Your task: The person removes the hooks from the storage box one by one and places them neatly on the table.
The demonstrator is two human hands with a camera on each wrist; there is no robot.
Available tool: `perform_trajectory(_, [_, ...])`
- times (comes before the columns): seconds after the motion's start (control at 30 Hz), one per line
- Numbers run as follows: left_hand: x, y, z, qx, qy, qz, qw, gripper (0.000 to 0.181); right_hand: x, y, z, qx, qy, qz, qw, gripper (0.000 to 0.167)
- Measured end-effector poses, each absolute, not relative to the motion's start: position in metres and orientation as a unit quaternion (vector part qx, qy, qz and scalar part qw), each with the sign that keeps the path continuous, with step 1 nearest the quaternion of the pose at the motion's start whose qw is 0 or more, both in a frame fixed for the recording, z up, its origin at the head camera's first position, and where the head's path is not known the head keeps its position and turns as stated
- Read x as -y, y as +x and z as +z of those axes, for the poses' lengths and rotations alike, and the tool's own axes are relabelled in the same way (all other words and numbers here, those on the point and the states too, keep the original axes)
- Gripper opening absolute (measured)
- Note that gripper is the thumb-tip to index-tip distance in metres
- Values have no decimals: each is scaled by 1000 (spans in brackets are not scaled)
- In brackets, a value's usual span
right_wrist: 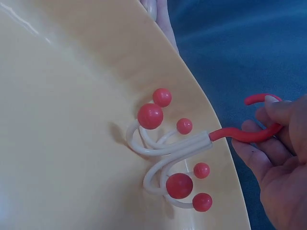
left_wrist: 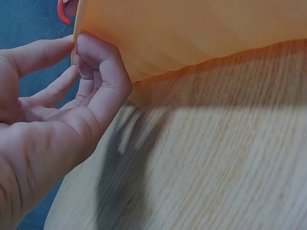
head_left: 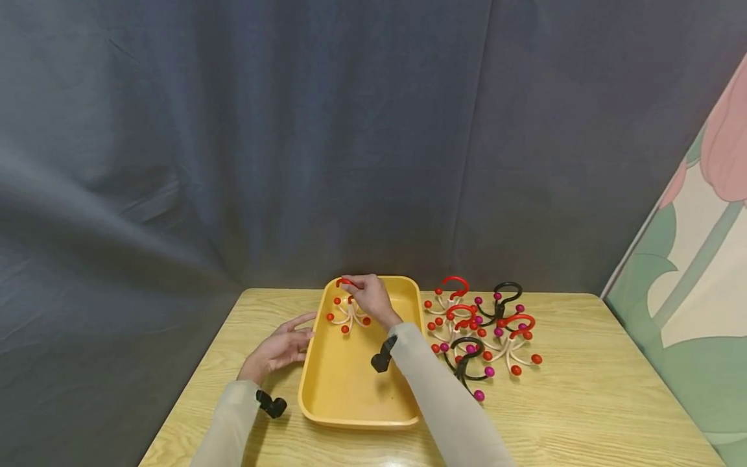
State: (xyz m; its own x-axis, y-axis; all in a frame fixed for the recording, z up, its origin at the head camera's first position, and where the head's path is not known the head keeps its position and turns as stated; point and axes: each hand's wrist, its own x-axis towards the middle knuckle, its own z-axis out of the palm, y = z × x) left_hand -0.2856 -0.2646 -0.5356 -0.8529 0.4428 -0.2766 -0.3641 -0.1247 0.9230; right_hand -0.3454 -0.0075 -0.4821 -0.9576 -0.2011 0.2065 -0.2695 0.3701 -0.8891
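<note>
My right hand (head_left: 369, 298) holds a claw-shaped massager (head_left: 350, 314) by its red hooked handle (right_wrist: 249, 135). White curved prongs tipped with red balls spread from the handle, inside the far left end of the yellow tray (head_left: 350, 389). In the right wrist view, the fingers curl under the handle and the thumb presses on it; whether the prongs touch the tray floor is hard to tell. At the tray's left side, my left hand (head_left: 281, 347) holds the rim between thumb and bent fingers, seen closely in the left wrist view.
Several more massagers stand grouped right of the tray: white ones with red handles (head_left: 510, 350) and black ones with magenta balls (head_left: 463, 370). They rest on a light wooden table (head_left: 589, 395). A dark curtain (head_left: 373, 162) hangs behind, and a flower-patterned cloth (head_left: 694, 292) at the right.
</note>
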Motion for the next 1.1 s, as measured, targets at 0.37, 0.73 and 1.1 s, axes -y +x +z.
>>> perform_trajectory(0.37, [264, -289, -534, -603, 39, 747, 277, 67, 1, -348, -477, 820, 158, 548, 45, 32])
perform_trajectory(0.73, [264, -287, -535, -595, 34, 754, 276, 68, -5, -344, -456, 813, 179, 553, 40, 33])
perform_trajectory(1.1, [265, -286, -534, -604, 39, 747, 274, 67, -17, -330, -416, 823, 182, 535, 56, 30])
